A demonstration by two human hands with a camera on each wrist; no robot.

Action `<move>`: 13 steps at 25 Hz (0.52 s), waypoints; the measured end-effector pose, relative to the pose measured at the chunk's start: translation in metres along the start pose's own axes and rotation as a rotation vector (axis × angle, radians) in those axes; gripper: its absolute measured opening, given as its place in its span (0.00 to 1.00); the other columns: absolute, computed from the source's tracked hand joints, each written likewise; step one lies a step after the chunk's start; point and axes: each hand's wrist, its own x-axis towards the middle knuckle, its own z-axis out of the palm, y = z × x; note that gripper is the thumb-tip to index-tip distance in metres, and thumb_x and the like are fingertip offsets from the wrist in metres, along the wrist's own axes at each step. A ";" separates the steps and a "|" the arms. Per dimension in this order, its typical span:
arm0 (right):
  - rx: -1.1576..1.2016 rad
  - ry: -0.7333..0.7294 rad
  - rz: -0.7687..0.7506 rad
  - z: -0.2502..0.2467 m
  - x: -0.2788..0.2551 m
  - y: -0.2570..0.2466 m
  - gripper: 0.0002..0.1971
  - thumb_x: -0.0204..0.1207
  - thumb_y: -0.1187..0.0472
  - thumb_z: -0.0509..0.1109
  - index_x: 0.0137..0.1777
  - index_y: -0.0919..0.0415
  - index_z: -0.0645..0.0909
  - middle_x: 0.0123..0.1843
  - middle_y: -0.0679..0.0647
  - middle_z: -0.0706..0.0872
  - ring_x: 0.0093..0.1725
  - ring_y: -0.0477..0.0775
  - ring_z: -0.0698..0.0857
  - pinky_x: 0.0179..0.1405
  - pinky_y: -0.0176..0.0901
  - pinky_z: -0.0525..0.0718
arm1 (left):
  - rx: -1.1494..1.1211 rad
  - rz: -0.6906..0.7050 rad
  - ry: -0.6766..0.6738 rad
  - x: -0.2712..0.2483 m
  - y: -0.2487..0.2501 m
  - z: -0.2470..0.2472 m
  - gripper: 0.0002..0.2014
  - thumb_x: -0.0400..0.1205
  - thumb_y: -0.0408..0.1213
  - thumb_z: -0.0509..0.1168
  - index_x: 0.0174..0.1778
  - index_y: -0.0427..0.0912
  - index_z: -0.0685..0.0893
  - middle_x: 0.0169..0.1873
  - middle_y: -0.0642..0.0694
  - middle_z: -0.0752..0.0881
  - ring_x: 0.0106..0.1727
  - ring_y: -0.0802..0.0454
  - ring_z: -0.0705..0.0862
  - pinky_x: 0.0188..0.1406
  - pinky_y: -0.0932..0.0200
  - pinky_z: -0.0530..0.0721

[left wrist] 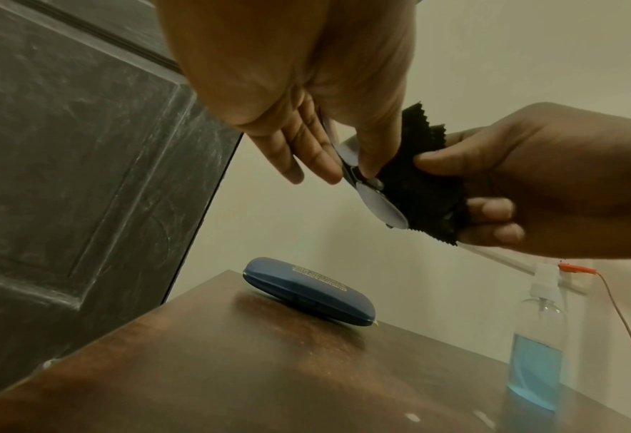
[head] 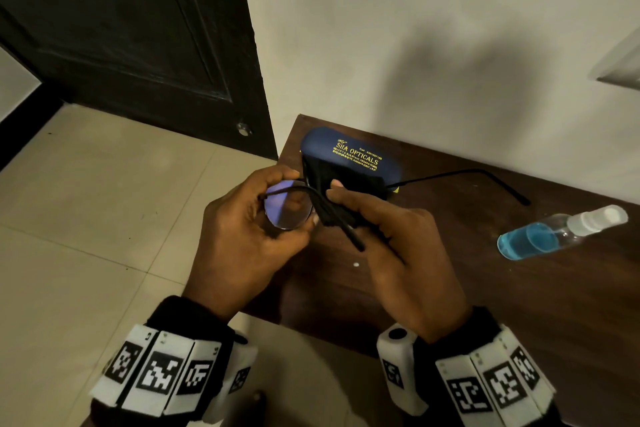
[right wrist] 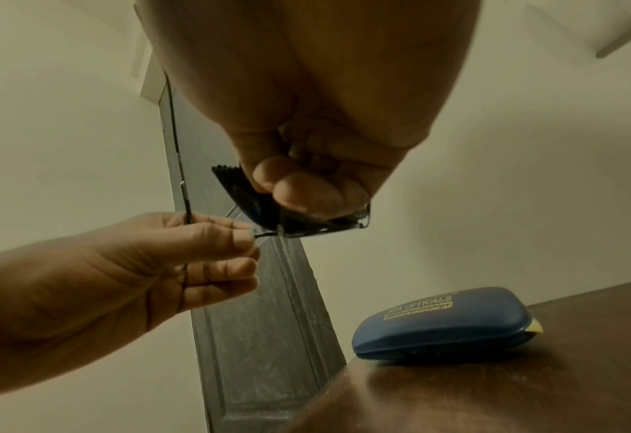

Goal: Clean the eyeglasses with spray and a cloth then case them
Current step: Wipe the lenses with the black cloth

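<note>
Thin black-rimmed eyeglasses (head: 289, 206) are held in the air above the table's left edge. My left hand (head: 249, 218) pinches the rim of the left lens between thumb and fingers. My right hand (head: 388, 236) pinches a black cloth (head: 341, 191) folded over the other lens, thumb on top. One temple (head: 460, 177) sticks out to the right, the other (head: 336, 218) crosses the cloth. In the left wrist view the cloth (left wrist: 421, 187) wraps one lens of the eyeglasses (left wrist: 378, 205). A closed blue case (head: 349, 152) lies on the table behind my hands. The spray bottle (head: 557, 232) with blue liquid lies at the right.
The dark wooden table (head: 485, 288) stands against a pale wall, its left edge beside a tiled floor (head: 86, 201). A dark door (head: 138, 28) is at the back left. An orange wire (left wrist: 625, 322) hangs along the wall in the left wrist view.
</note>
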 end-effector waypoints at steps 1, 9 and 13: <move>0.017 0.010 0.005 -0.001 0.000 0.000 0.20 0.74 0.59 0.61 0.65 0.56 0.83 0.59 0.47 0.89 0.57 0.45 0.88 0.56 0.51 0.87 | -0.007 -0.006 0.015 0.001 0.000 -0.002 0.25 0.68 0.52 0.70 0.60 0.49 0.80 0.49 0.63 0.84 0.51 0.73 0.83 0.52 0.78 0.77; -0.272 0.012 -0.069 -0.002 -0.001 -0.004 0.28 0.69 0.57 0.53 0.69 0.53 0.80 0.64 0.47 0.86 0.47 0.50 0.90 0.43 0.43 0.88 | -0.050 0.011 0.007 -0.001 0.006 0.003 0.23 0.68 0.48 0.71 0.59 0.49 0.80 0.50 0.64 0.83 0.52 0.74 0.83 0.53 0.78 0.77; -0.364 0.114 0.002 0.000 -0.001 -0.004 0.26 0.73 0.54 0.54 0.69 0.52 0.80 0.54 0.50 0.91 0.41 0.55 0.91 0.34 0.52 0.88 | -0.086 -0.018 0.066 0.000 0.006 0.002 0.22 0.69 0.48 0.72 0.58 0.47 0.80 0.49 0.62 0.84 0.51 0.72 0.83 0.52 0.80 0.77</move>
